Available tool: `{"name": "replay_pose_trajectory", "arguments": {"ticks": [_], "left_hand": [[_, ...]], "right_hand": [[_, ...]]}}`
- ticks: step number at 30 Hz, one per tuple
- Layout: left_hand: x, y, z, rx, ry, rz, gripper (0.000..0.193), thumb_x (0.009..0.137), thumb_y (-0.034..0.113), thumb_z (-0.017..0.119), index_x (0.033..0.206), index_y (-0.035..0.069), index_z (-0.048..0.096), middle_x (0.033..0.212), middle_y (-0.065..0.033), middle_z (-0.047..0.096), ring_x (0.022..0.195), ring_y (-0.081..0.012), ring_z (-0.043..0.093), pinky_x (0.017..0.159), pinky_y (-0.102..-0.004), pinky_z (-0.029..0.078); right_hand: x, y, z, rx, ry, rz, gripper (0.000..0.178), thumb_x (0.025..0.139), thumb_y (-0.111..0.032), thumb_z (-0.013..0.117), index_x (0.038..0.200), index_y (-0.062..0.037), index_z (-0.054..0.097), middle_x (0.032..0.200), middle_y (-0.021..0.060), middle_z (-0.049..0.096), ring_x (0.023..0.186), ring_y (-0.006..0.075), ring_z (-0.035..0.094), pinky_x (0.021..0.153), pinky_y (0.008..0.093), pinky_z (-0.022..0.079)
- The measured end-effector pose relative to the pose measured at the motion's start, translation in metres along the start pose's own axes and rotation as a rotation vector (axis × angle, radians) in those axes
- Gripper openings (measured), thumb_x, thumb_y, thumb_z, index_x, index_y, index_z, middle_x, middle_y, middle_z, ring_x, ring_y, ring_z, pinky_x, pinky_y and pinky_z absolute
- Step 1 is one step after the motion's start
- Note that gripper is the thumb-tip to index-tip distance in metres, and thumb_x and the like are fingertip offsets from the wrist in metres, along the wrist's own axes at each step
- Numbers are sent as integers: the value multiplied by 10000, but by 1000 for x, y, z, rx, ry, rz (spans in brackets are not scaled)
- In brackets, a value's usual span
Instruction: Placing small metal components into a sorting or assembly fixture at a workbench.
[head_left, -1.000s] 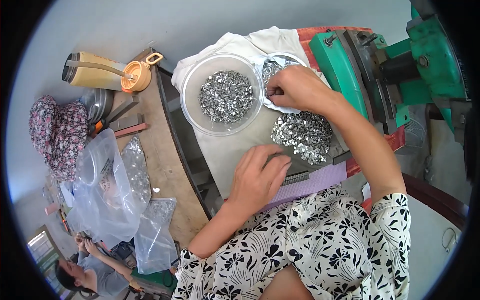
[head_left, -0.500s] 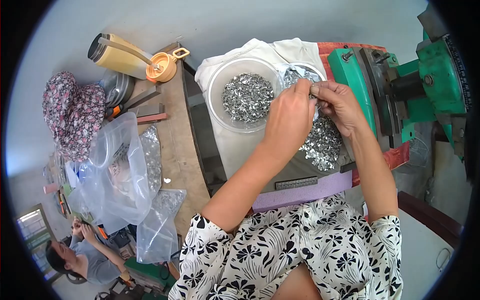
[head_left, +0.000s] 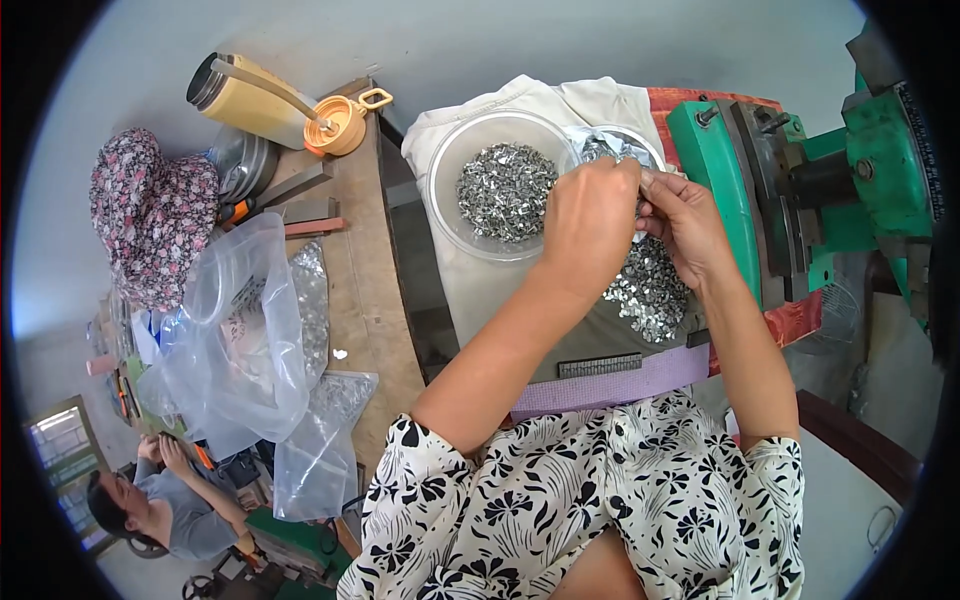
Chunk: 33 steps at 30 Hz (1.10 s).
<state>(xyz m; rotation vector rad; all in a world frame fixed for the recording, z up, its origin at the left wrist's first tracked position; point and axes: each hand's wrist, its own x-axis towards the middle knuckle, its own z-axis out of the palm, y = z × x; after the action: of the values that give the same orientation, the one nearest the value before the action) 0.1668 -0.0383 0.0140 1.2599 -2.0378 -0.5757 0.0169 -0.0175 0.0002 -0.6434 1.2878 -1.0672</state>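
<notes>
The small metal pieces [head_left: 648, 300] lie heaped on the cloth [head_left: 485, 300], near and right of the round bowl [head_left: 446, 212]. Left hand [head_left: 592, 222]: fingers bent, tips hidden. Right hand [head_left: 692, 225]: thumb and forefinger drawn close; any pinched piece cannot be told. Pieces are probably light, stiff, slippery; grasp opposite edges.

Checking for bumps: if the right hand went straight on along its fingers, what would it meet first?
The right hand would likely meet the left hand first, though depth there is unclear.
</notes>
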Motion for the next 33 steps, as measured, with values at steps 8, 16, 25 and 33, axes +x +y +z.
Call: {"name": "replay_pose_trajectory", "arguments": {"ticks": [8,16,25,33], "left_hand": [[6,-6,3,74,86,51,59,768,45,666,778,0,627,791,-202,632,783,-395,640,697,-493,515],[11,2,-12,-377,-48,-221,161,809,36,653,932,-39,725,865,-214,716,809,-345,711,755,-396,554],[5,-4,-17,-314,23,-164,150,798,38,672,915,-43,720,839,-215,713,789,-334,716,741,-388,559],[2,-8,-17,60,-18,62,171,824,127,699,970,45,735,883,-181,706,809,-366,682,748,-438,544]], "right_hand": [[0,-8,9,-243,-78,-13,302,1035,-244,537,1131,-1,688,883,48,707,686,85,647,619,212,552],[7,-1,-14,-5,-10,-12,226,943,-236,691,1065,-46,708,856,-26,663,633,31,554,572,200,536],[8,-4,-5,-49,-11,-49,199,928,-230,715,997,-44,697,825,-30,626,640,43,567,592,205,529],[16,-7,-6,-637,59,-430,203,940,-183,678,983,13,704,778,16,678,667,76,607,587,225,471]]}}
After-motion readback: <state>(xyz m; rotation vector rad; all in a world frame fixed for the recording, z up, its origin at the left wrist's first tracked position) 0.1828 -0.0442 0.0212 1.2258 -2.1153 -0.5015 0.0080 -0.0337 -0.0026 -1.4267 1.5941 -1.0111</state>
